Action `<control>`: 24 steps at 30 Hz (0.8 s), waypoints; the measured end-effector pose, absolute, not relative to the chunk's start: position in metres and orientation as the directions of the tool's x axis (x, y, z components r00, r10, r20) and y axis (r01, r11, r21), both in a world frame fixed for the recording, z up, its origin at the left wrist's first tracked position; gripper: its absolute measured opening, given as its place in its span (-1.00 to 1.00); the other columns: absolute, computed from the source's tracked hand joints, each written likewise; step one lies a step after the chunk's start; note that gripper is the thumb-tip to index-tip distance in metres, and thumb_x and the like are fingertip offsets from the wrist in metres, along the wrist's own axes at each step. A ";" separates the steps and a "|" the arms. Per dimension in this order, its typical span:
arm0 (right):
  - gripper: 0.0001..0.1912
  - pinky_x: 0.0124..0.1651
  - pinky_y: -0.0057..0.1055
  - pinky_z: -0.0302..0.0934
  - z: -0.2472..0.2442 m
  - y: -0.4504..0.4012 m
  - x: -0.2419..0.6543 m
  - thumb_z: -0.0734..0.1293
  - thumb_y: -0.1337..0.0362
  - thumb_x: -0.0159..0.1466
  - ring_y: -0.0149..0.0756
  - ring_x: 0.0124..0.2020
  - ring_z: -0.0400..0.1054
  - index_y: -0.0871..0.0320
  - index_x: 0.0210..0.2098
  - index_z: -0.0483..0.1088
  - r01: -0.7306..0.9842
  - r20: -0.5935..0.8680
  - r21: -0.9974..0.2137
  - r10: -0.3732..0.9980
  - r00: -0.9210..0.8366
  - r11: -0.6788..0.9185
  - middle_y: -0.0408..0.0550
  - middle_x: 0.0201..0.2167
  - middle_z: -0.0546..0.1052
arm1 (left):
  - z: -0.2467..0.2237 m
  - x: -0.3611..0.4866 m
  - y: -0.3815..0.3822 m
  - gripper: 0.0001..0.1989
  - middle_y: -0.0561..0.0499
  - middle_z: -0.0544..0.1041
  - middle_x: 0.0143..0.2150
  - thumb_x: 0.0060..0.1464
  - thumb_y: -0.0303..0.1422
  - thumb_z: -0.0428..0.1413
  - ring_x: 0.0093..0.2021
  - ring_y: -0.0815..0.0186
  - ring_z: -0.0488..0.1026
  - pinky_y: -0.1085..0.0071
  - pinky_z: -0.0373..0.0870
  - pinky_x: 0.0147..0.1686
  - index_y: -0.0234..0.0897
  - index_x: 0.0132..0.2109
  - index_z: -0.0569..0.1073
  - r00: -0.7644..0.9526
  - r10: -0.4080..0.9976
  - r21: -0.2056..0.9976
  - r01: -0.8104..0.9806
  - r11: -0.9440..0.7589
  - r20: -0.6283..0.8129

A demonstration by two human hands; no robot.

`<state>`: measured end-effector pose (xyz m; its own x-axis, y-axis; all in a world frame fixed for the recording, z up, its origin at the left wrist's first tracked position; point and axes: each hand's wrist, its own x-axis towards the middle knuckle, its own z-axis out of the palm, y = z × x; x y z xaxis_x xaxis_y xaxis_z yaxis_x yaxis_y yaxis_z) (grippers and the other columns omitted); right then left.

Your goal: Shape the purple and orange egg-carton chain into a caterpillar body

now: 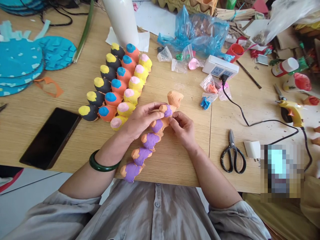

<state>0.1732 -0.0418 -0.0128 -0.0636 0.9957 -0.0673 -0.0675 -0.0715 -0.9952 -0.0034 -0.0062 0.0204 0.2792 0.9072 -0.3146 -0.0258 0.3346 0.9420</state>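
Observation:
An egg carton strip [151, 140] coated in light orange and purple, apparently soft clay, slants from the table edge up between my hands. Most of its cups carry a purple patch; the farthest cup [175, 98] is plain orange. My left hand [142, 118] grips the strip near its far end, thumb and fingers on a purple-patched cup. At the strip's right side, my right hand [183, 128] pinches the edge with thumb and forefinger; whether a bit of clay is between them is hidden. Left of my hands lie three finished-looking rows: black-and-yellow [102, 85], orange-and-blue [117, 86] and yellow-and-pink [135, 83].
A black phone [51, 138] lies at left, near blue decorated discs [21, 63]. Scissors [232, 155], a white plug adapter [252, 149] and a yellow glue gun [292, 111] are at right. Behind stand a power strip [220, 66], small clay bags [210, 85] and a white cylinder [121, 21].

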 end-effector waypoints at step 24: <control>-0.36 -0.59 -0.47 -0.21 -0.008 -0.038 0.175 0.64 -0.20 0.09 -0.55 -0.62 -0.14 0.07 -0.54 0.24 -0.350 -0.278 -0.886 0.952 -0.128 -0.305 -0.37 -0.63 0.10 | 0.022 -0.010 -0.008 -0.62 -0.09 0.75 -0.11 0.01 -0.20 0.47 -0.14 0.06 0.70 0.21 0.64 -0.18 -0.22 -0.03 0.70 0.342 0.898 0.961 0.084 0.264 -0.277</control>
<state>0.1750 -0.0380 -0.0078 -0.1277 0.9522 -0.2776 -0.3501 -0.3052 -0.8856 -0.0100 -0.0079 0.0222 0.3415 0.8982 -0.2767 0.0842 0.2640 0.9608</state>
